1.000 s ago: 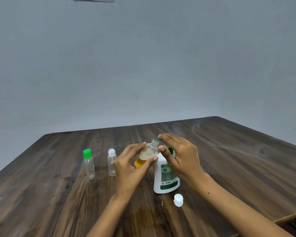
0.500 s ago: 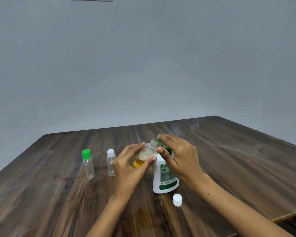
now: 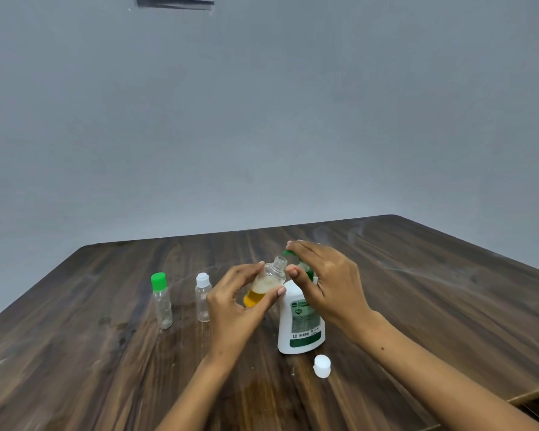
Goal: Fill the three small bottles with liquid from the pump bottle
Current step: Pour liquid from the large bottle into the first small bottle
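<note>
Two hands are working near the middle of the tabletop (image 3: 417,275), a little toward its near edge. We are holding an uncapped small bottle (image 3: 266,283) in our left hand (image 3: 234,303), thumb and fingers curled round its body, and it is tilting so its open neck is leaning toward the green nozzle of the pump bottle (image 3: 301,325). Amber liquid is sitting in its lower part with foam above it. Our right hand (image 3: 327,284) is lying over the green pump head, fingers stretched fairly straight across the top and the thumb reaching down beside the small bottle's neck; whether the nozzle is touching the neck we cannot tell. The white pump bottle is standing upright on the tabletop, just beside the held bottle. A loose white cap (image 3: 321,365) is lying just beside the pump bottle's base, on the side of the near edge. Toward the left edge, two more small bottles are standing upright and capped, both looking clear: the green-capped bottle (image 3: 162,301) farther left and the white-capped bottle (image 3: 203,297) between it and our left hand.
</note>
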### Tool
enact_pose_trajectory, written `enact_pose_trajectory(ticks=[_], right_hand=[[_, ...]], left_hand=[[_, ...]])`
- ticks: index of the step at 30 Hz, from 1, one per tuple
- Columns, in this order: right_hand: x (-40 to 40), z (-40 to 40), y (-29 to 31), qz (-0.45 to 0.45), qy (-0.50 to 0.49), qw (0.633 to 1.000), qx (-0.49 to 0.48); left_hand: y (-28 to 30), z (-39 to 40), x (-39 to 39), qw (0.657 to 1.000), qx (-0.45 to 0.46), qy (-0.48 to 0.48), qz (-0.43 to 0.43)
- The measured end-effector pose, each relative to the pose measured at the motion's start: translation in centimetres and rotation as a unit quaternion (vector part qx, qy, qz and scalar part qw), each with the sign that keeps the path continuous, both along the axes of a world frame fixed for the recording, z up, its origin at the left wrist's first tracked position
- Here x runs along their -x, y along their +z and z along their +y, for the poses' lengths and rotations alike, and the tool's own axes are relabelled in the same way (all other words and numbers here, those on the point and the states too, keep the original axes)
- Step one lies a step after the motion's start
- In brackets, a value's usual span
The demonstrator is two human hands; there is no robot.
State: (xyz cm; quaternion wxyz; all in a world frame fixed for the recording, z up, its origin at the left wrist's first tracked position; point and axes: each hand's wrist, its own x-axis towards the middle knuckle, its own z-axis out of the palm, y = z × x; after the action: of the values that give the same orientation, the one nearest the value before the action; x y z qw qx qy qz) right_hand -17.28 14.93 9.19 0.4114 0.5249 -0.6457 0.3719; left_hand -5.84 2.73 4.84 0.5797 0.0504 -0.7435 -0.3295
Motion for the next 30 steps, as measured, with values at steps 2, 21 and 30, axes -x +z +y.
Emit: enact_pose_trajectory(ticks=[2,21,30], right_hand=[[-0.1,-0.1,-0.2,-0.002,-0.001,1.000,-0.006],[0.1,0.1,-0.2,-0.016,0.003,1.000,-0.012],[-0.2,-0.2,-0.6,-0.011,0.006,1.000,-0.009]], left_hand=[[0.1,0.0,-0.1,1.000,0.002,-0.001,0.001],[0.1,0.0,0.0,1.000,0.002,-0.004,0.005],[0.1,0.1,0.0,1.000,0.004,-0.008,0.004]])
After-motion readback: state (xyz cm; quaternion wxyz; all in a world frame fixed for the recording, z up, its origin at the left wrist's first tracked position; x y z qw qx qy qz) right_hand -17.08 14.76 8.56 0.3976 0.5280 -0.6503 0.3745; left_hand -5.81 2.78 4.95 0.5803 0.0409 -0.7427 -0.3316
